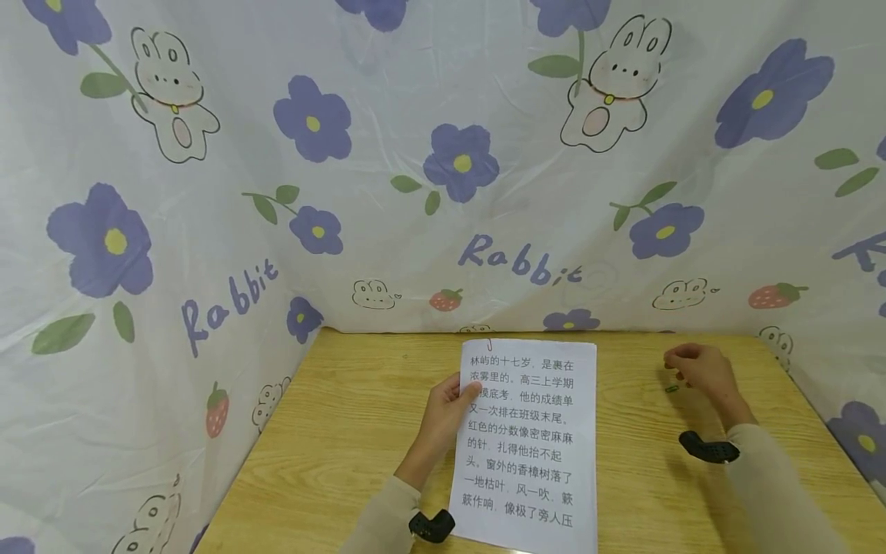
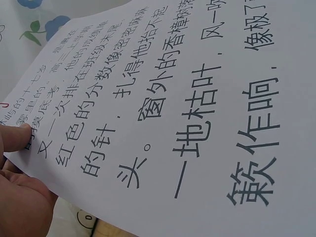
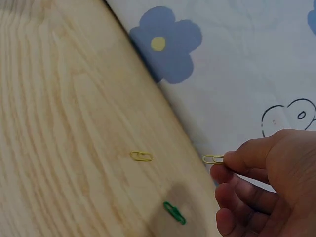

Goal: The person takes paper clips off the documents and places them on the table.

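My left hand (image 1: 441, 415) grips a printed paper sheet (image 1: 515, 531) by its left edge, thumb on the front and fingers behind. Large Chinese text covers the sheet, which is held up off the table. A red paper clip (image 1: 489, 345) sits on its top edge, towards the left corner. Off to the right, my right hand (image 1: 707, 377) pinches a yellow paper clip (image 3: 211, 159) between thumb and index finger, above the table. Below that hand lie a green paper clip (image 3: 174, 213) and a second yellow paper clip (image 3: 141, 156).
The wooden table (image 1: 346, 446) ends at a white curtain (image 1: 388, 231) printed with rabbits and purple flowers, which hangs at the back and both sides. A black band is on each wrist, with the left band (image 1: 432, 526) near the sheet's lower left edge.
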{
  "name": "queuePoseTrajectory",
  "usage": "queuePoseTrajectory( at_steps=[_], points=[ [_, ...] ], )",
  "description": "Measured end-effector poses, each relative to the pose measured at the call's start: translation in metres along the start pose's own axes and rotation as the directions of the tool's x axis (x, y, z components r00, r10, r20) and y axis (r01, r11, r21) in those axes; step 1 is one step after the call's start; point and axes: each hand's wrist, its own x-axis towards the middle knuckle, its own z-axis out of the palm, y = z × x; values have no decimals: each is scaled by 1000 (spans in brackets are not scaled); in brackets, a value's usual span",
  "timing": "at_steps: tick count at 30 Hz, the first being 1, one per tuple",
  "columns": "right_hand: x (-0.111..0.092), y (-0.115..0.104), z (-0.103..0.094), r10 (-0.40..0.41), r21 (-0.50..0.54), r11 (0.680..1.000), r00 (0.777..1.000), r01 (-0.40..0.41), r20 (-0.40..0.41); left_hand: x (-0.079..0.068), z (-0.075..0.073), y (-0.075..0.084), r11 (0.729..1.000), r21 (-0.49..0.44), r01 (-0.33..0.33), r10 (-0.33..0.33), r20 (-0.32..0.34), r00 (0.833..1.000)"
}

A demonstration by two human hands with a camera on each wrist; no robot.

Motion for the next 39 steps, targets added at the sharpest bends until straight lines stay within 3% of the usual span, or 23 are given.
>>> queuePoseTrajectory(
  at_steps=[7,17,39],
  points=[
    [-3,4,8,27,8,1000,999,-27,39,-1,-1,-1,1000,-7,-4,4,12,1000],
    [-2,12,14,58,-65,996,998,-56,34,-1,-1,-1,1000,-10,-5,5,9,1000],
    [-4,15,17,47,-107,993,999,-44,19,-1,-1,1,1000,-9,9,-9,7,1000]
  ],
)
